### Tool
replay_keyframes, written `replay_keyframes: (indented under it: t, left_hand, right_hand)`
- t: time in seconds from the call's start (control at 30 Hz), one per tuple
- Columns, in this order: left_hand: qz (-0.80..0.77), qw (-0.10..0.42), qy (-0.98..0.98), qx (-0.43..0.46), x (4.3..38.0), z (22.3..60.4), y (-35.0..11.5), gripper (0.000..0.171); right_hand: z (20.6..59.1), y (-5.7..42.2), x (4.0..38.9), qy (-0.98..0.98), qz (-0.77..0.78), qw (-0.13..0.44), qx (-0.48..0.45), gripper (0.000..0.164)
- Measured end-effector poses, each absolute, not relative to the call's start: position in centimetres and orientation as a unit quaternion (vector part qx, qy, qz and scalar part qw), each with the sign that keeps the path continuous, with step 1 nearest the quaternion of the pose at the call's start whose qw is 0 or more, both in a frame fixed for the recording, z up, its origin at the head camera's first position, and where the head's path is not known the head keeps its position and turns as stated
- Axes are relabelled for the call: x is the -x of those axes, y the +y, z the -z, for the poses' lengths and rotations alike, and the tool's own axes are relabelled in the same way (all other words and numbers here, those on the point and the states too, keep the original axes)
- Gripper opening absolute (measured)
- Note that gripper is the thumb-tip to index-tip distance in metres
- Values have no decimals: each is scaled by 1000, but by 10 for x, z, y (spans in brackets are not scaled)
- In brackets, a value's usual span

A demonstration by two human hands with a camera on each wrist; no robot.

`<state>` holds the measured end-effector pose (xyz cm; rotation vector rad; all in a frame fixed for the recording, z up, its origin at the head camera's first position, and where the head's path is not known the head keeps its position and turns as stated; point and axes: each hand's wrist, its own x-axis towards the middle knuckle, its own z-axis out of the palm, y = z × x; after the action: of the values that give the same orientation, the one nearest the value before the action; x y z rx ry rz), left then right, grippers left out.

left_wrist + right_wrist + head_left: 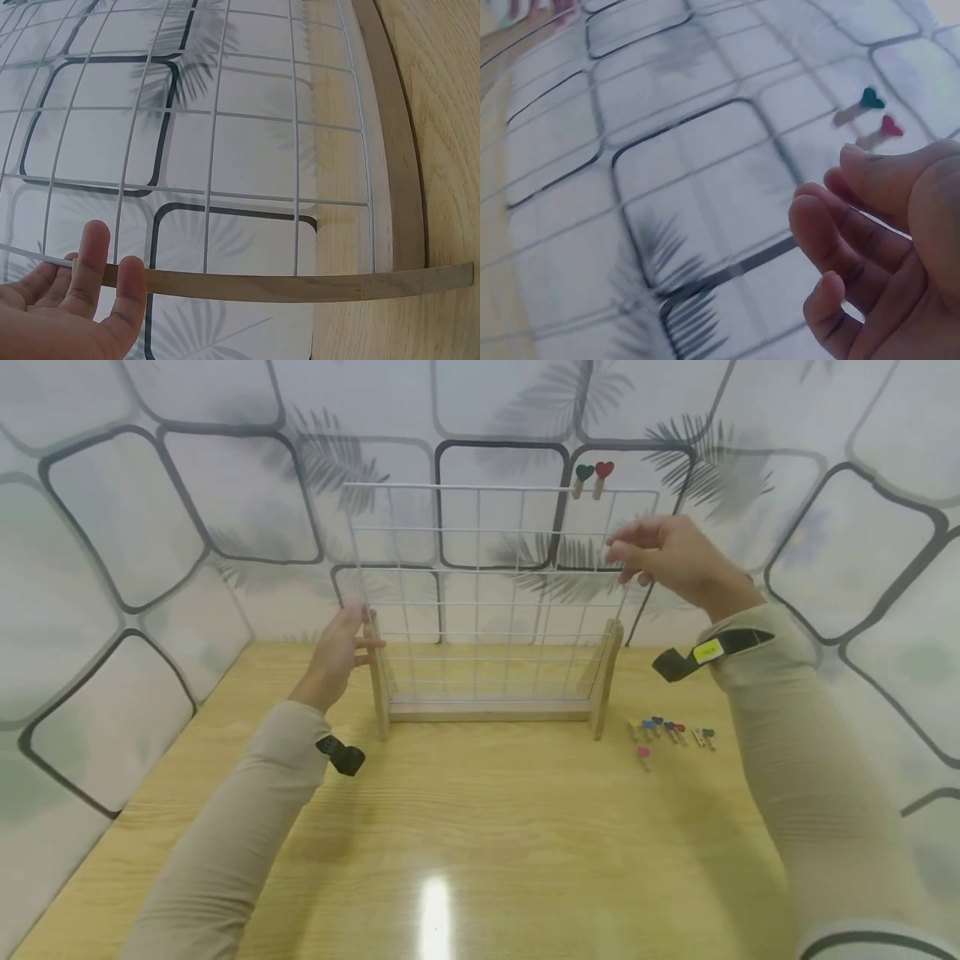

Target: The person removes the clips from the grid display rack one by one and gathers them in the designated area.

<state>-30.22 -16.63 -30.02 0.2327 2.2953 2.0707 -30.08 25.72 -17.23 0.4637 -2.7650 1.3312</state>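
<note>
A white wire grid rack stands upright on the table, held between two wooden side posts joined by a wooden bar. My left hand grips the top of the left post; in the left wrist view two fingers extend over the post. Beside the grid's upper right edge is my right hand, its fingers loosely bent and holding nothing in the right wrist view. A green heart clothespin and a red heart clothespin are clipped side by side on the grid's top wire.
Several small heart clothespins lie on the wooden table, right of the rack. A pink heart clothespin lies slightly nearer. Patterned cloth hangs behind the rack and at both sides.
</note>
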Motion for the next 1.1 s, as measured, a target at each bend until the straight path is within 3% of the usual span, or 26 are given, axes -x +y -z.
replay_keyframes:
  t: [0.13,0.4,0.5,0.73,0.93,1.1]
  left_hand:
    - [-668,15,740,-74,304,301,-166,58]
    - [-666,14,742,-74,303,301,-167,59]
    - [-666,15,742,-76,303,301,-168,57]
    - [-658,16,749,-83,304,302,-168,58]
    - [-653,12,752,-84,304,302,-168,58]
    - [-655,12,751,-81,304,302,-168,57]
  right_hand:
    - [143,245,308,-842,-519,50,-141,25]
    - [114,223,320,-788,-601,112,-70,21]
    - [112,216,322,-804,-579,111,-81,18]
    - [106,205,325,-911,-388,85,-112,42]
    - [102,191,332,-952,-258,126,-103,33]
    - [113,189,334,-926,-330,160,-89,26]
